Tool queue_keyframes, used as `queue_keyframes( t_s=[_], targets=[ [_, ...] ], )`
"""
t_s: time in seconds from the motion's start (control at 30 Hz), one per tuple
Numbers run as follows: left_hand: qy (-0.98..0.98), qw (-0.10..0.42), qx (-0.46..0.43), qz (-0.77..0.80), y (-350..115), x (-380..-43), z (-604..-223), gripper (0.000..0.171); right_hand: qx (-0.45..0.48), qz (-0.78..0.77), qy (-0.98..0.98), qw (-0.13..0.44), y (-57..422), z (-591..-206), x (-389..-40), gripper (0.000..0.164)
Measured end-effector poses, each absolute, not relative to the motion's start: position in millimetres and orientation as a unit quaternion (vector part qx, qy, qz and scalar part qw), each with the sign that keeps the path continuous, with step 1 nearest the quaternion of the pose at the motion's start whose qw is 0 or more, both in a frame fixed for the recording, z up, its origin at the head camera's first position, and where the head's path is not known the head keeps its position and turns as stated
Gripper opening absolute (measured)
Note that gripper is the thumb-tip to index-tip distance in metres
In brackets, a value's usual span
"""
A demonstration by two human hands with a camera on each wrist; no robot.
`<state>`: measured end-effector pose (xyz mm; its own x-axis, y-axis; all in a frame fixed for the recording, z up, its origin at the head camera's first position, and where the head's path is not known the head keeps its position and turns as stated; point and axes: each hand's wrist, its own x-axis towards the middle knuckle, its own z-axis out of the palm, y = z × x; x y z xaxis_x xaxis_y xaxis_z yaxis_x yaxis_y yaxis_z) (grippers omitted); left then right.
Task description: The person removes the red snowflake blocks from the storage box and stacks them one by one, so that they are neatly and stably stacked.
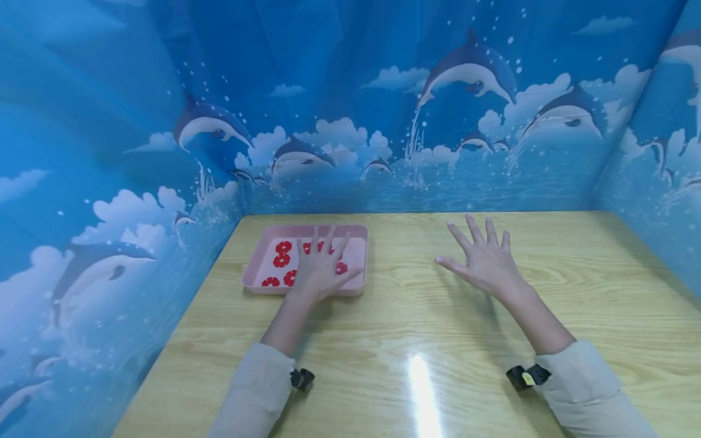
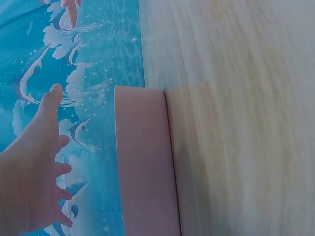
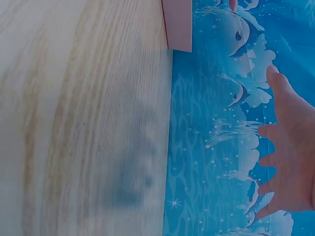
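A shallow pink tray (image 1: 358, 291) lies at the back left of the table, with several red scalloped pieces (image 1: 282, 260) on its bottom. Some of these look ring-shaped; others are partly covered by my left hand (image 1: 320, 271). That hand hovers over the tray with fingers spread and nothing in its grasp. To the right, my right hand (image 1: 489, 264) is held above the bare wood, fingers also spread apart, holding nothing. The left wrist view shows the tray's outer side wall (image 2: 145, 162) beside the hand. In the right wrist view a corner of the tray (image 3: 179, 24) appears at the top.
The wooden table (image 1: 394, 328) has a bright light reflection near its front. A blue curtain (image 1: 339, 79) printed with dolphins and clouds encloses the back and both sides. Each sleeve cuff has a small black device (image 1: 302, 379) at the wrist.
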<state>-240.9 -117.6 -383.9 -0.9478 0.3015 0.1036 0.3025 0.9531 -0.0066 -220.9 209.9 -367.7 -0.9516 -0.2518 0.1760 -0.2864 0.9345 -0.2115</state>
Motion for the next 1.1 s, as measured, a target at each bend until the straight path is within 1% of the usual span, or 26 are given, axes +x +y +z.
queue_keyframes(
  t_s=[0.07,0.43,0.6,0.87,1.03,1.1],
  targets=[
    [-0.988,0.047,-0.149,-0.01,-119,-240,-385,0.085,0.136,0.113,-0.981,0.074,210,-368,-221,0.085],
    [-0.988,0.056,-0.144,-0.009,-122,-237,-384,0.086,0.141,0.111,-0.981,0.073,208,-368,-219,0.085],
    [-0.989,0.05,-0.139,-0.022,-124,-237,-384,0.086,0.151,0.106,-0.98,0.072,203,-369,-219,0.085],
    [-0.991,0.05,-0.125,-0.023,-134,-236,-387,0.086,0.168,0.105,-0.977,0.072,182,-372,-218,0.086],
    [-0.993,0.041,-0.105,-0.039,-148,-235,-388,0.087,0.181,0.117,-0.974,0.068,162,-376,-219,0.086],
    [-0.993,0.047,-0.097,-0.044,-154,-235,-388,0.087,0.187,0.125,-0.972,0.068,153,-377,-219,0.086]
  ],
)
